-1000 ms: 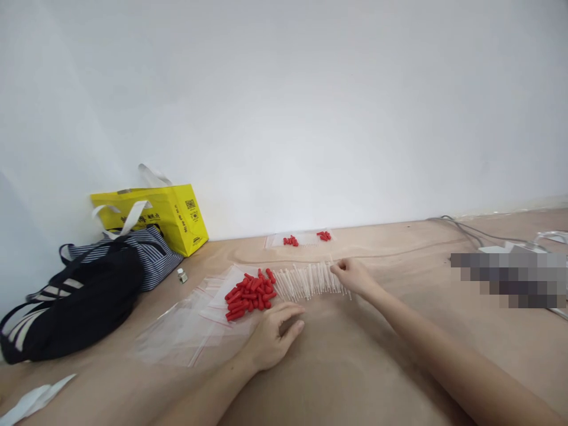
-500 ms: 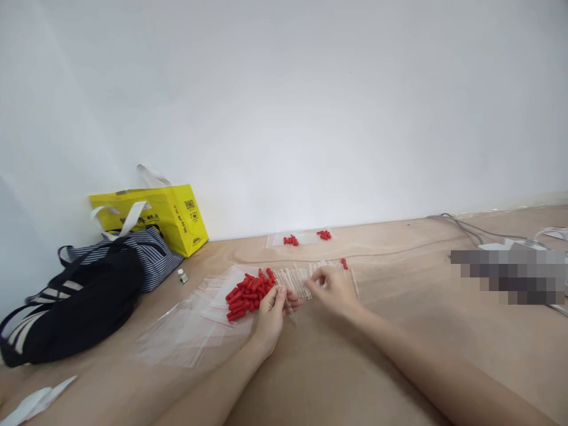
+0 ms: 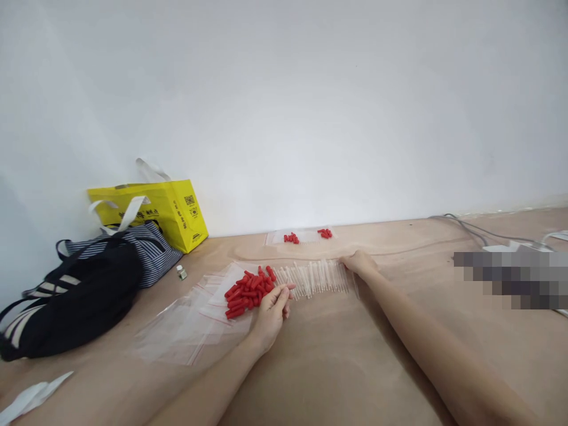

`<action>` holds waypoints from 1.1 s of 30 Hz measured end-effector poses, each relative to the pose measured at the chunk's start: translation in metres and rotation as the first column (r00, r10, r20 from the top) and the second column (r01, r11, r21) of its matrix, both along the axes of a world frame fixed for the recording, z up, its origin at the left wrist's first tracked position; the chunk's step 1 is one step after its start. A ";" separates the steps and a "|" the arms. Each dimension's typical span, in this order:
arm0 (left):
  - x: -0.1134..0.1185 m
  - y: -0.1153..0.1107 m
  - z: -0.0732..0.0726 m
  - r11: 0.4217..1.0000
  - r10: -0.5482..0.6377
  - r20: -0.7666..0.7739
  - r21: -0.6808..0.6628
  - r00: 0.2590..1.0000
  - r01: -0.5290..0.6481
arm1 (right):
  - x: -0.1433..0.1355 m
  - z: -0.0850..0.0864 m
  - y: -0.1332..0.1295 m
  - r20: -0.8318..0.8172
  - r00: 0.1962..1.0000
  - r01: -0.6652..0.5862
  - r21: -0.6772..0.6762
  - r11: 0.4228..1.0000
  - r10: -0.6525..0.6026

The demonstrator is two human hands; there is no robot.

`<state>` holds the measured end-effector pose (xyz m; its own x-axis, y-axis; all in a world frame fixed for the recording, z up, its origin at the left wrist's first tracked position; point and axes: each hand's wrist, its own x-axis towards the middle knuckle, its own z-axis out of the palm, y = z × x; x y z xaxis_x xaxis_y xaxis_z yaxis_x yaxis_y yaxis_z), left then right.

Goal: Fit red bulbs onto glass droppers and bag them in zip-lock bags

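A heap of red rubber dropper bulbs (image 3: 249,291) lies on clear zip bags (image 3: 177,334). To its right stretches a row of thin clear tubes (image 3: 313,278), laid side by side on the table. Close to the heap's right edge, my left hand (image 3: 271,310) is closed, thumb against fingers; whatever it may hold does not show. My right hand (image 3: 361,264) reaches to the far right end of the tube row. Its fingertips are pressed together at the spot where a single red bulb lay, and what is between them is hidden.
Farther back, a clear bag (image 3: 306,236) carries two small groups of red bulbs. On the left stand a yellow bag (image 3: 181,216), a striped bag (image 3: 153,251), a black bag (image 3: 97,296) and a tiny bottle (image 3: 181,272). Grey cables (image 3: 474,228) run along the right.
My right hand has moved right and away from me, from above the tubes to the row's right end. The single red bulb there is out of sight. My left hand has hardly moved.
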<state>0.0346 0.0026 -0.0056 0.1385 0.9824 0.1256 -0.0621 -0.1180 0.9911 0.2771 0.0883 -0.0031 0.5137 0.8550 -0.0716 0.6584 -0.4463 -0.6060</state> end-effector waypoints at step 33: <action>-0.002 -0.014 0.011 0.837 0.095 -0.603 0.479 0.792 0.264 | -0.059 -0.018 -0.106 -0.610 0.354 -0.402 0.585 0.704 0.709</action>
